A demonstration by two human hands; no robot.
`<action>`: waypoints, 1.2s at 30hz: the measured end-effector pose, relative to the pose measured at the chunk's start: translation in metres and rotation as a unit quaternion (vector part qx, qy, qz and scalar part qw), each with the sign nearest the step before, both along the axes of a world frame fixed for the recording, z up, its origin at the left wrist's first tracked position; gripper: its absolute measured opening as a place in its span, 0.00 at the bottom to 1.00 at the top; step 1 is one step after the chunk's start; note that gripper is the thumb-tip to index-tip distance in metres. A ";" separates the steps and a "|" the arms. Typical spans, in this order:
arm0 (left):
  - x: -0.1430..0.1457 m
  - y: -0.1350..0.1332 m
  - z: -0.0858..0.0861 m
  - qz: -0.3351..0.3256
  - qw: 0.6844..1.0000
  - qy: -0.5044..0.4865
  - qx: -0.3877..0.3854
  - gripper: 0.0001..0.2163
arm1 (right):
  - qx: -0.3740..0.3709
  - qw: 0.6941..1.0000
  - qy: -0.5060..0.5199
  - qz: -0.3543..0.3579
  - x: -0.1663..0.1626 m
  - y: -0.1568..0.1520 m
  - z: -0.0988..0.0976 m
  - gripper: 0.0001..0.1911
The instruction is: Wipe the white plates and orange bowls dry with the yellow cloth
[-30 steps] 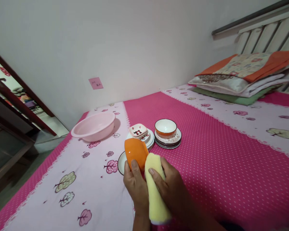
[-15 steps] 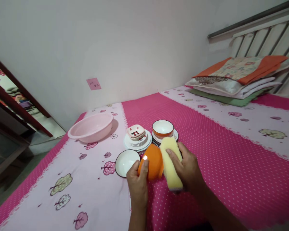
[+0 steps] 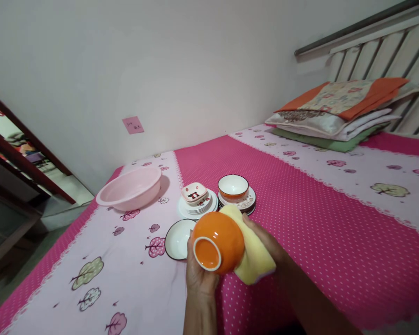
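An orange bowl [image 3: 226, 235] is tipped on its side, its ringed base facing me. My left hand [image 3: 199, 274] grips it from below and the left; most of those fingers are hidden behind it. In my right hand [image 3: 265, 237] is a yellow sponge [image 3: 253, 256], pressed against the bowl's right side, with the fingers largely out of sight. A white bowl with a dark rim [image 3: 177, 239] lies just left of my left hand. Behind stand a stack of plates topped by a small square dish [image 3: 194, 191] and another stack topped by an orange-and-white bowl [image 3: 233, 186].
A pink basin [image 3: 131, 190] sits at the far left of the bed [image 3: 300, 223]. Folded pillows and covers [image 3: 342, 109] are piled at the back right by the headboard. A pink note [image 3: 133, 124] is stuck on the wall.
The orange bowl has been turned so its base now faces me. The sponge has tilted and moved against the bowl's right side. The view has shifted slightly.
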State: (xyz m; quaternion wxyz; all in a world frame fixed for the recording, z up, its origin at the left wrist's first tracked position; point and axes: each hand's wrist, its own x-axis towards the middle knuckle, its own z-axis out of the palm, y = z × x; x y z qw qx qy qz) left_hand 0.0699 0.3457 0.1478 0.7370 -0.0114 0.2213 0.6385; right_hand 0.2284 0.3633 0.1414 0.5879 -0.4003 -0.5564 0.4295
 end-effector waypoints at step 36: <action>-0.012 0.000 -0.006 -0.002 1.000 -0.013 0.022 0.22 | 0.248 0.906 -0.286 -0.191 0.033 -0.052 0.078 0.23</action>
